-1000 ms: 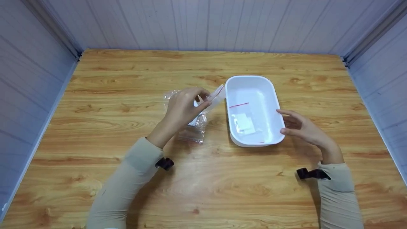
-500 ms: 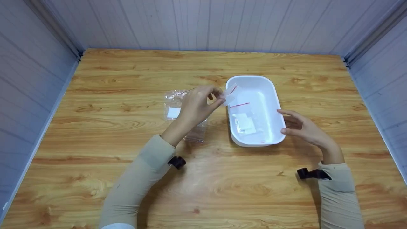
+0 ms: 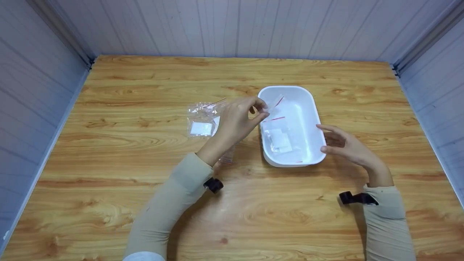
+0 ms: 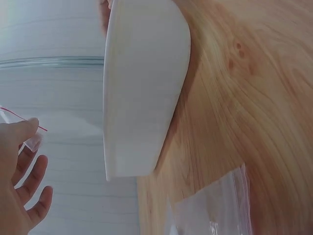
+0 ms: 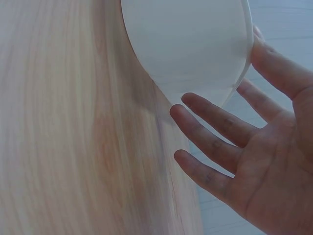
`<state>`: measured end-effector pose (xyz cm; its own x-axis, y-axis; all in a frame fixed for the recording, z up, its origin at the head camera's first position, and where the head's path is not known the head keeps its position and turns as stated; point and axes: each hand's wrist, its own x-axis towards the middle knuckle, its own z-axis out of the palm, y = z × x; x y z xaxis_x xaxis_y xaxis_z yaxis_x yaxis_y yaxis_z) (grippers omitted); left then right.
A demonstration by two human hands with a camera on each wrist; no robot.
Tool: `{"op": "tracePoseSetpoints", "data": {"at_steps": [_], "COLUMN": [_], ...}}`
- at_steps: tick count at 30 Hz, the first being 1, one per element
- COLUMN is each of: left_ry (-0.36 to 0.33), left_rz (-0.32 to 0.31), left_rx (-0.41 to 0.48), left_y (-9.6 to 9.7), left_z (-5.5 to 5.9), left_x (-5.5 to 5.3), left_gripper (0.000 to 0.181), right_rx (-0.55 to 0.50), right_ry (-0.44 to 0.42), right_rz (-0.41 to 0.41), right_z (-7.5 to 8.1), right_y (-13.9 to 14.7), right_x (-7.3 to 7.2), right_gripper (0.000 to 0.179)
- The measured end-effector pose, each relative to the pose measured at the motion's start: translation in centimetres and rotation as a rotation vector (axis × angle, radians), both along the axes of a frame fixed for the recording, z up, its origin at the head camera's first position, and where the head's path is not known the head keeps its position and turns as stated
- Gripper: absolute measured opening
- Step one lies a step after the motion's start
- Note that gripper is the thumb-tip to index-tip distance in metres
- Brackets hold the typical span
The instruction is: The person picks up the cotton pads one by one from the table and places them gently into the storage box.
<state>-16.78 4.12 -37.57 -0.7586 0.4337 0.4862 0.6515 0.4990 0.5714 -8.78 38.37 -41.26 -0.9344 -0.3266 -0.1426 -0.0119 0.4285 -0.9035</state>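
In the head view my left hand [image 3: 239, 117] is over the left rim of a white plastic tub [image 3: 306, 112]. Thumb and fingertips pinch a small clear zip bag [image 3: 276, 102] with a red stripe, which hangs above the tub's inside. Whether that bag holds anything is hard to see. Another red-striped zip bag [image 3: 280, 137] with white contents lies in the tub. My right hand [image 3: 346, 146] touches the tub's right rim with thumb and forefinger; the right wrist view has its other fingers [image 5: 210, 144] extended, spread below the rim.
Several clear bags lie left of the tub, partly under my left forearm; one bag [image 3: 201, 128] has a white square inside. Behind the wooden table [image 3: 290, 217] stands a pale panelled wall [image 3: 217, 29], with side walls left and right.
My left hand has carried the zip bag rightward, from beside the tub to above its inside, uncovering bags on the table. The right hand has stayed at the rim.
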Motion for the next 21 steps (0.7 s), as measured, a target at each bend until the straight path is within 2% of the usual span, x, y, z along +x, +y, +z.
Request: {"op": "tracePoseSetpoints", "data": {"at_steps": [12,21], "left_ry": [-0.043,-0.129], "left_rz": [-0.033,-0.063], "left_rx": [-0.008,-0.034], "left_y": [2.4,4.1], "left_z": [-0.5,-1.2], "left_x": [0.2,0.4], "left_gripper": [0.016,0.016], "right_rx": [-0.037,-0.016], "right_ry": [0.001,0.021], "right_rz": [0.007,0.004], "right_z": [-0.2,-0.2], "right_y": [0.0,0.1], "right_x": [0.0,-0.1], "right_gripper": [0.065,0.065]}}
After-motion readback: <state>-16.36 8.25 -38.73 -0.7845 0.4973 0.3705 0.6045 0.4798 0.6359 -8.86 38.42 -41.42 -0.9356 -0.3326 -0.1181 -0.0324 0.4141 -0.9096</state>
